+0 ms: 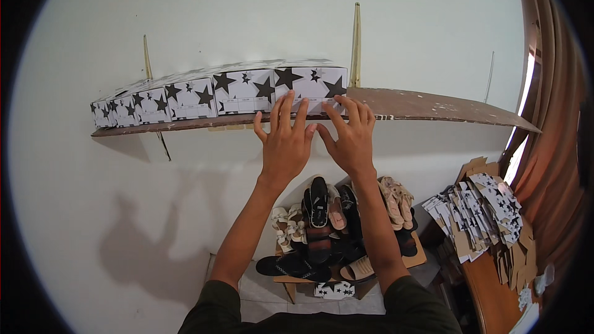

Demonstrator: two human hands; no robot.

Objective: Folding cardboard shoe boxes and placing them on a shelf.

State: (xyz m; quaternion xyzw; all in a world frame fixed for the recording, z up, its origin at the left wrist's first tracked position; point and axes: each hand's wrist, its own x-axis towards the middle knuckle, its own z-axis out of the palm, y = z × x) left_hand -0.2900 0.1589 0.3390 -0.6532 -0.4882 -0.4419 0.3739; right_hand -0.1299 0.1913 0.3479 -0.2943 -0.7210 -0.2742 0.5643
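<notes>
The end box (310,89), white with black stars, is seated on the wall shelf (433,106) at the right end of a row, its face near the shelf's front edge. Its front is touched low down by the left hand (286,151) and, toward its right corner, by the right hand (350,145). The fingers of both hands are spread wide, with nothing seen enclosed in them; how hard they are pressed cannot be told. To the left, matching boxes (192,100) are already lined up side by side, their contents hidden, so this row can be judged well formed. Below, loose shoes (318,201) are piled unboxed on a surface (416,258), beneath which another starred box (335,291) is partly seen. At the right, flattened star-printed cartons (476,216) are heaped on a second surface (492,287), apparently not yet folded into shape.
</notes>
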